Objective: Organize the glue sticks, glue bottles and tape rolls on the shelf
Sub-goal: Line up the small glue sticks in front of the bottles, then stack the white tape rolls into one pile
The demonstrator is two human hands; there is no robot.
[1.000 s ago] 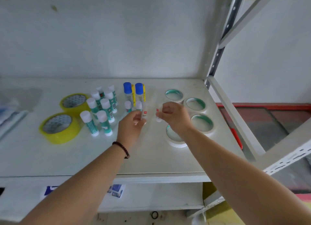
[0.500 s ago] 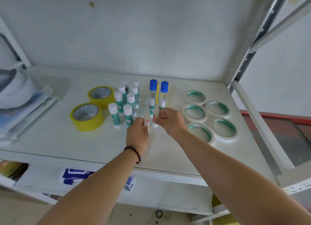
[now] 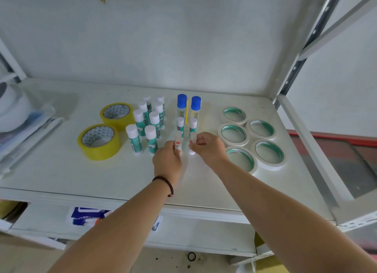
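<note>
A pale, scuffed wall [image 3: 183, 38] backs the white metal shelving unit [image 3: 61, 170]. Its grey slotted upright [image 3: 293, 68] rises far right of the grip. Dusty floor [image 3: 173, 260] lies below.

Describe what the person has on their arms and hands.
Both forearms are bare, with no sleeves in view and no gloves. The left hand has a bracelet of dark, reddish-brown round beads around its wrist. The right hand and its wrist carry nothing: no watch, band or ring shows.

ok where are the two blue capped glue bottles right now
In the head view, the two blue-capped glue bottles stand upright side by side at the back of the shelf, between the green glue sticks on the left and the white tape rolls on the right.
</note>
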